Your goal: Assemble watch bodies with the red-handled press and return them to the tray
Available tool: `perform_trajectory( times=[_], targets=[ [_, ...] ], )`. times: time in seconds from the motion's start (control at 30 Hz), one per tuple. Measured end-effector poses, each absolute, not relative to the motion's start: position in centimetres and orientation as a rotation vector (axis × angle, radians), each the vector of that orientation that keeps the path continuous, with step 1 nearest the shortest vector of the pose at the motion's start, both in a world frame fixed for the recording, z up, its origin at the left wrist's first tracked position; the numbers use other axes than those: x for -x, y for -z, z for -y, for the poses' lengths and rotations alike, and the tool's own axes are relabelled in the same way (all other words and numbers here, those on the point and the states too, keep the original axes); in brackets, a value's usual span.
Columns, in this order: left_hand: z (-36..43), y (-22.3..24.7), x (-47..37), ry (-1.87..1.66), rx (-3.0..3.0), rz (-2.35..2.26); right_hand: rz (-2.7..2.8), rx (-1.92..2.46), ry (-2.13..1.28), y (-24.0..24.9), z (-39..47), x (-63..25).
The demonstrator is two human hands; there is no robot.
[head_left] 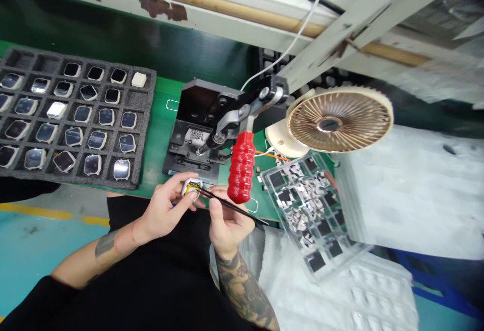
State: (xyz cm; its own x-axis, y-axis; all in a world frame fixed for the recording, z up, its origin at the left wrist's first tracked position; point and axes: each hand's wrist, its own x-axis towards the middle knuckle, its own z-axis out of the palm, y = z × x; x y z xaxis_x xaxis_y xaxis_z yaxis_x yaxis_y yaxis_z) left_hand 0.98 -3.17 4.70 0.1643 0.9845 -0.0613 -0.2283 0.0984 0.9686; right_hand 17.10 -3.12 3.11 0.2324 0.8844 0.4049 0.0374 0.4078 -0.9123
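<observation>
A small white watch case (186, 188) with yellow inside is held between the thumb and fingers of my left hand (166, 207), near the bench's front edge. Black tweezers (227, 203) are gripped in my right hand (229, 225), their tips at the open inside of the case. Just beyond my hands stands a black clamp press (196, 144) with a red ribbed handle (241, 167), which hangs over part of my right hand's fingers. A thin white frame (250, 205) lies right of my right hand, on the green mat.
At the left, a grey foam tray (148, 119) holds several watch cases. Right of the press are a beige fan (340, 120) and a clear compartment box (282, 215) of small parts. Another thin frame (172, 105) lies on the green mat (161, 134).
</observation>
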Motion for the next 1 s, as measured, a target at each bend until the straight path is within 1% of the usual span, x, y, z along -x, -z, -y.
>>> perform_trajectory(
  times=[0.43, 0.63, 0.83, 1.0],
  targets=[
    [3.3, -4.1, -1.0, -1.097, -1.064, -0.969, 1.105, 1.073, -0.896, -2.5, 3.3, -16.7],
    [3.4, -3.8, -1.0, -1.087, -1.058, -0.976, 1.053, 1.134, -0.987, -1.3, 3.4, -17.0],
    [3.3, -3.7, -1.0, -1.082, -1.032, -0.984, 1.003, 1.108, -1.024, -0.5, 3.3, -17.0],
    [2.7, -3.4, -0.7, -1.074, -0.835, -0.848, 1.013, 1.142, -1.045, -0.3, 2.9, -17.2]
  ],
)
